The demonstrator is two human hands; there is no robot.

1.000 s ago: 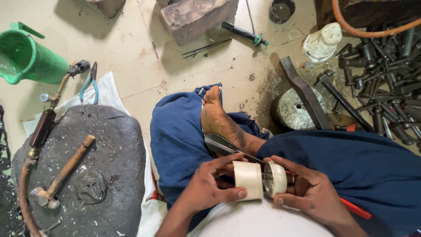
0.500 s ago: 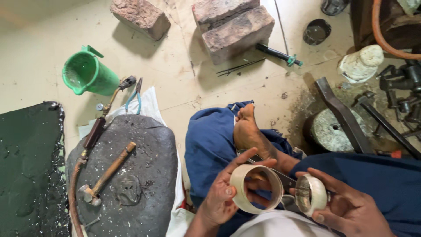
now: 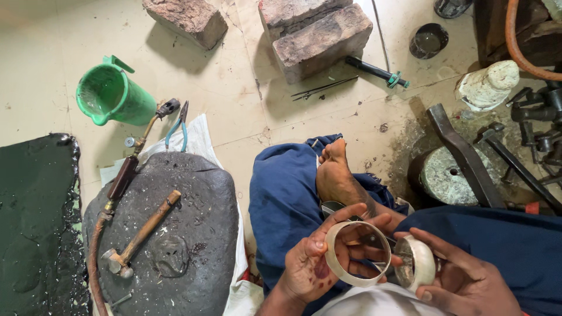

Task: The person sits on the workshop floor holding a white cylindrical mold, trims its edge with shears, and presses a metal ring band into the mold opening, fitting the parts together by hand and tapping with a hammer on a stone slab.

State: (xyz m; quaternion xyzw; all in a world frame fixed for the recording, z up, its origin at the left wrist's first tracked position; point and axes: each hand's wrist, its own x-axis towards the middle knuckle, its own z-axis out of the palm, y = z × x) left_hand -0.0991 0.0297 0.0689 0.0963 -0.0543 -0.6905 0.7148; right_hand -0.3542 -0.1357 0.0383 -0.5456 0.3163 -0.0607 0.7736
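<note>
Two pieces, held together a second ago, now sit split between the hands: the left hand [image 3: 307, 266] has the open pale ring [image 3: 358, 253], the right hand [image 3: 462, 278] has the rounded white cap [image 3: 417, 263]. Reads as a separation just done, the parts pulled apart for a look or refit. Left fingers [image 3: 345, 215] curl around the ring's rim, thumb on the near edge, closed on it but not squeezing it flat. Right fingers wrap the cap from behind and below, closed on it. Ring and cap are just beside each other, nearly touching, both over the lap. A small dark metal piece shows through the ring; can't tell what it is.

Just past the hands: folded legs in blue cloth [image 3: 281, 199], bare foot [image 3: 336, 172] resting on them.

Left on the floor: a dark rounded stone slab [image 3: 193, 234] with a wooden-handled hammer [image 3: 140, 234] lying on it, and a torch with hose [image 3: 123, 181] along its edge. Blue-handled pliers [image 3: 178, 126] lie just above the slab. A dark wet tray [image 3: 35, 222] sits far left.

Right: a round metal block [image 3: 445, 175] with a dark bar [image 3: 465, 158] across it, plus a pile of dark tools.

Farther: a green jug [image 3: 111, 93], bricks [image 3: 322, 35], thin rods, a small dark cup [image 3: 428, 41].
</note>
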